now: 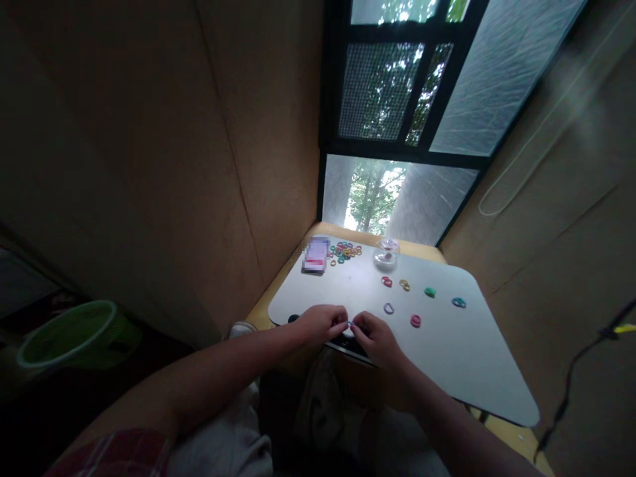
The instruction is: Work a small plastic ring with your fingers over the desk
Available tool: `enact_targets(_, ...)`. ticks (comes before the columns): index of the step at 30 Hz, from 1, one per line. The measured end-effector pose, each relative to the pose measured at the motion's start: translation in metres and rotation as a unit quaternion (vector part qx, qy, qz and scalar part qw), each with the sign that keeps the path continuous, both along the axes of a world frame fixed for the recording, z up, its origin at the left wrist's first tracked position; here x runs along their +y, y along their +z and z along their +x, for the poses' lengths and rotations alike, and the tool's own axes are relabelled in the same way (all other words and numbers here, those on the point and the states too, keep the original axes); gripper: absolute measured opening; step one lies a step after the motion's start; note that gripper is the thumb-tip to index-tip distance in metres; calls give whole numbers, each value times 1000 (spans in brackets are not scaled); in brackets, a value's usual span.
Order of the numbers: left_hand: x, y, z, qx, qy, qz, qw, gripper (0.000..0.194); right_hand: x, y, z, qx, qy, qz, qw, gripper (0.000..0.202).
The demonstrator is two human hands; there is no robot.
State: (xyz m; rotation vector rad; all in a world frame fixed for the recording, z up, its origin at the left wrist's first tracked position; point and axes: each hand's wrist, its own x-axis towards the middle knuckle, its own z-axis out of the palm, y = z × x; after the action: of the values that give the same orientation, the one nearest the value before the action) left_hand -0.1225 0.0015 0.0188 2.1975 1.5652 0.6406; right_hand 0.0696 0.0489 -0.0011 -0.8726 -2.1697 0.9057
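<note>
Near the front edge of the white table (447, 351), my left hand (320, 322) and my right hand (376, 336) meet fingertip to fingertip. Both pinch a small pale-blue hair tie (350, 323), partly hidden by the fingers. Beyond them, small groups of hair ties lie sorted by colour: purple (388, 309), pink (415, 320), red (386, 281), yellow (405, 285), green (430, 292) and blue-teal (458, 303). A loose mixed pile of hair ties (346, 251) is at the far left of the table.
A blurred-out, phone-like rectangle (315, 256) lies beside the mixed pile. A clear plastic container (385, 257) stands at the back edge, below the window. A dark object (348, 344) is under my hands. To the left on the floor sits a green basket (74, 334).
</note>
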Motion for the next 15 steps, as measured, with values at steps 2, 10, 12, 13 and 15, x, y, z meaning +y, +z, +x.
enact_targets(2,1,5,9,3,-23,-6,1000,17,-1,0,11,7,1,-13,1000,16)
enact_targets(10,-1,12,35,21,-82,-30,996,17,-14,0,46,4,-8,-46,999,14)
enact_targets(12,-2,11,35,14,-78,-39,996,18,-16,0,45,3,-17,-38,999,14)
enact_targets(13,-3,10,34,9,-75,-43,996,19,-17,0,44,2,-20,-33,999,13)
enact_targets(15,-4,9,33,-4,-69,-47,996,20,-17,0,41,-3,-26,-28,999,13)
